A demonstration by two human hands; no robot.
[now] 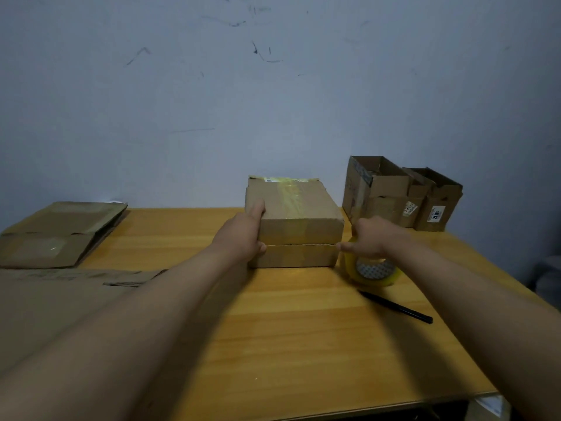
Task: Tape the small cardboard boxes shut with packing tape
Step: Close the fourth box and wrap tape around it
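Left hand (243,235) grips cardboard box (296,220) at table (288,329) centre, thumb on top. Right hand (368,238) grasps tape roll (372,268) at box's 3 o'clock.

We could read only one number. A small white label (436,214) on the open brown cardboard box (439,202) at the far right said "1012". The other labels on the boxes were too blurry for us.
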